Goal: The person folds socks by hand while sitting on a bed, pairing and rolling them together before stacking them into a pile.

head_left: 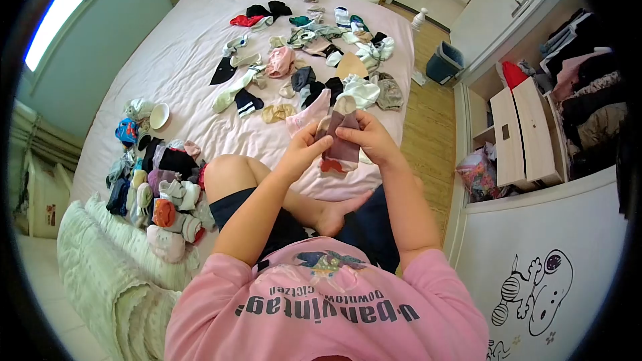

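Both hands hold a mauve sock point(342, 135) with a pale cuff end and a red patch at its lower end, above my crossed legs. My left hand point(304, 149) pinches its left edge, thumb on top. On the other edge, my right hand point(372, 136) grips with the thumb pressed on the front. Just beyond the hands, a pale pink piece of cloth point(310, 113) and a white bunched sock point(361, 91) lie on the bed.
Loose socks and underwear are strewn over the pink bed sheet point(180, 60). Rolled bundles point(163, 212) pile up at my left beside a green quilt point(114, 274). Right of the bed stand a bin point(444, 61) and a wardrobe with open drawers point(518, 137).
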A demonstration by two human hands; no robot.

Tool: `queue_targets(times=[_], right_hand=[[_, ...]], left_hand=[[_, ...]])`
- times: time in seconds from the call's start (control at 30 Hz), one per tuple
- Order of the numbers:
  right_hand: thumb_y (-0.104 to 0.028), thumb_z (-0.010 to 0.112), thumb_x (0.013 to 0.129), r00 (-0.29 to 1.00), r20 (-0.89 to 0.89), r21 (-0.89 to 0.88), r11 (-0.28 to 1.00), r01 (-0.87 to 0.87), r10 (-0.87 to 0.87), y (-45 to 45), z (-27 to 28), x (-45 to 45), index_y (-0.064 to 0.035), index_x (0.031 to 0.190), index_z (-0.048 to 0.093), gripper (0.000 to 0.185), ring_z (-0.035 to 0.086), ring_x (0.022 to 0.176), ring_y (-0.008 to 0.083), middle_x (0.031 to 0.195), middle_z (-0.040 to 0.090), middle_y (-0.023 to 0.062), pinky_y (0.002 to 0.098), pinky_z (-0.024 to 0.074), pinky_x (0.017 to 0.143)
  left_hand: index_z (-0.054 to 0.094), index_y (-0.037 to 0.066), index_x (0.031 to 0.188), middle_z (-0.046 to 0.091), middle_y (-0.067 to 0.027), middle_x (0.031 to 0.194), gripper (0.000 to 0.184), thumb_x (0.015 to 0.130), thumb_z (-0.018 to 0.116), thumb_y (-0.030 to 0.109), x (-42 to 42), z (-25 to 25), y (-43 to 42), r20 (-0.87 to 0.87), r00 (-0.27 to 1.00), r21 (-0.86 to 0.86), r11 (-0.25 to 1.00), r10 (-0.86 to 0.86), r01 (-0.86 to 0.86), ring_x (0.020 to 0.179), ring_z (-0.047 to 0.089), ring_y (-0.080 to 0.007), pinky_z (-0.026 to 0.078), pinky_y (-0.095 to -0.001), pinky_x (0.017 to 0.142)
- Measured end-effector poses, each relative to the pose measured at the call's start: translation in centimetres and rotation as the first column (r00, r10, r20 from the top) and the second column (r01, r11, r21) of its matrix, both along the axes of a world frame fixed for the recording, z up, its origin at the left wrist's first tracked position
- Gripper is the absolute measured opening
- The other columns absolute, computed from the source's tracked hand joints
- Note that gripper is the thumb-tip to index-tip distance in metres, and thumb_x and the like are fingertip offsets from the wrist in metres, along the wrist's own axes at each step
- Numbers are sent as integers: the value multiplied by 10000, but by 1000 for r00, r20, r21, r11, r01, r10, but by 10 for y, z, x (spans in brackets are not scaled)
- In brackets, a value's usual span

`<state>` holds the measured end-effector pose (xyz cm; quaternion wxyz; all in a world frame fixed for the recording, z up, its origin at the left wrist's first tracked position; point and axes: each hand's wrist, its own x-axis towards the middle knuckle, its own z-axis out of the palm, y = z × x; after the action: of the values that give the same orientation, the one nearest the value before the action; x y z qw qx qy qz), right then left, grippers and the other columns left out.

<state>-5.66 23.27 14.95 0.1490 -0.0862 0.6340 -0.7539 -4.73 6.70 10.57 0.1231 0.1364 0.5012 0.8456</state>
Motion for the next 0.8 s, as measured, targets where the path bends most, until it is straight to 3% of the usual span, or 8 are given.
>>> queue_targets(times=[0.03, 0.13, 0.27, 0.33, 0.43, 0.6, 0.73, 0.8], right_hand=[[-114, 668, 745, 999, -15, -5, 999, 40, -41, -1, 1, 1, -19, 961, 572, 254, 566, 766, 94, 861, 610, 25, 242, 461, 696], [-119, 665, 748, 996, -19, 53, 995, 90, -89, 0, 2, -1, -11, 978, 565, 273, 566, 782, 92, 882, 606, 30, 237, 461, 696], [-36, 612, 769, 996, -90, 49, 999, 10, -5, 6, 0, -1, -15, 996, 571, 232, 557, 788, 84, 911, 595, 15, 236, 460, 696], [28, 581, 760, 989, -148, -39, 999, -6, 0, 4, -5, 3, -29, 974, 599, 223, 557, 776, 92, 901, 584, 1, 243, 458, 694], [145, 512, 685, 761, -639, 363, 915, 174, 109, 5, 1, 7, -55, 915, 654, 336, 556, 786, 126, 874, 545, 14, 228, 439, 719], [50, 584, 658, 574, -794, 484, 780, 397, 200, 2, 8, 9, -111, 822, 675, 247, 565, 717, 206, 802, 520, 53, 269, 458, 620], [6, 586, 678, 462, -821, 541, 713, 446, 335, 3, 8, 4, -110, 850, 671, 225, 560, 719, 225, 797, 518, 60, 274, 459, 636], [-17, 593, 696, 492, -806, 541, 749, 382, 330, 2, 4, 1, -106, 894, 660, 227, 562, 727, 223, 811, 527, 62, 272, 458, 656]], left_hand=[[550, 35, 1053, 600, -14, 903, 287, 810, 600, 179, -1, -10, -7, -10, 993, -7, 993, -120, 120, 760, 563, -86, 451, -212, 657], [568, 33, 1024, 607, -13, 873, 260, 816, 595, 186, 5, -13, -9, 99, 966, -161, 954, -238, 252, 720, 563, -77, 455, -211, 618], [576, 36, 1003, 607, -21, 835, 219, 829, 576, 168, 11, -11, 1, 257, 959, 74, 992, -117, 101, 683, 564, -78, 453, -202, 605], [570, 37, 997, 604, -43, 858, 213, 860, 527, 193, 15, 0, 0, 302, 947, 40, 993, -114, 107, 724, 578, -109, 468, -236, 635], [554, 35, 1013, 602, -63, 906, 267, 894, 461, 256, 13, -1, 6, 322, 939, 81, 991, -124, 103, 764, 590, -135, 482, -270, 667], [507, 24, 1075, 598, -78, 951, 360, 927, 373, 324, 16, 16, 3, 424, 883, 356, 933, -200, 40, 802, 600, -157, 486, -278, 709], [457, 30, 1131, 587, -79, 991, 307, 900, 473, 231, 13, 7, -1, 252, 933, 172, 961, -257, 218, 861, 589, -150, 478, -275, 762], [471, 29, 1115, 586, -71, 993, 284, 868, 524, 159, 11, -1, 1, 255, 953, 206, 972, -165, 113, 865, 584, -143, 477, -272, 758]])
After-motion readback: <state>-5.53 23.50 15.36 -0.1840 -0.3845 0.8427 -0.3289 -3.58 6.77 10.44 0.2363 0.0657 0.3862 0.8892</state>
